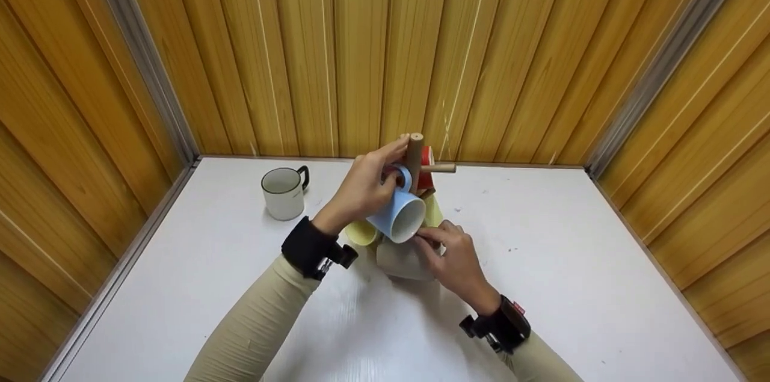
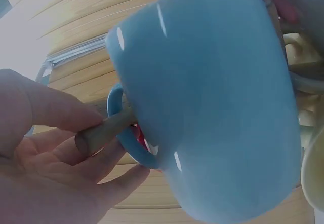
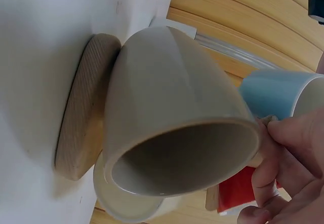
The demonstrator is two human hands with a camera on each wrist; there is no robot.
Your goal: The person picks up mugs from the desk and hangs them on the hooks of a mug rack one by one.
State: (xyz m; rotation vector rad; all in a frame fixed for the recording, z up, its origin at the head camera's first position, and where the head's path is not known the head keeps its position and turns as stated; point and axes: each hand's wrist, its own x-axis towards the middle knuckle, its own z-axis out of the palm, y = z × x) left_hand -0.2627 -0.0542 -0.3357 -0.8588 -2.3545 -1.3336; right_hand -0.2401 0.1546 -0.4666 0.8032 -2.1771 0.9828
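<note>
A light blue mug [image 1: 385, 218] hangs tilted by its handle on a peg of a wooden mug tree [image 1: 414, 159]. At that handle, my left hand [image 1: 363, 184] has its thumb on the tip of the wooden peg [image 2: 104, 133], fingers curled behind it and touching the handle. Below the blue mug's rim, my right hand [image 1: 454, 255] pinches a small wooden tip, seemingly another peg [image 3: 267, 119], mostly covered by the fingers. Beside it hangs a beige mug [image 3: 167, 82], its mouth tilted outward. A yellow mug [image 1: 362, 234] and a red mug [image 1: 426, 181] are on the tree too.
A white mug [image 1: 284, 198] with a black rim and handle stands upright on the white table [image 1: 198, 274], left of the tree. Behind the tree's bare side peg [image 1: 442, 168] rises a wood-patterned wall [image 1: 361, 51]. The tree's wooden base [image 3: 83, 112] rests on the table.
</note>
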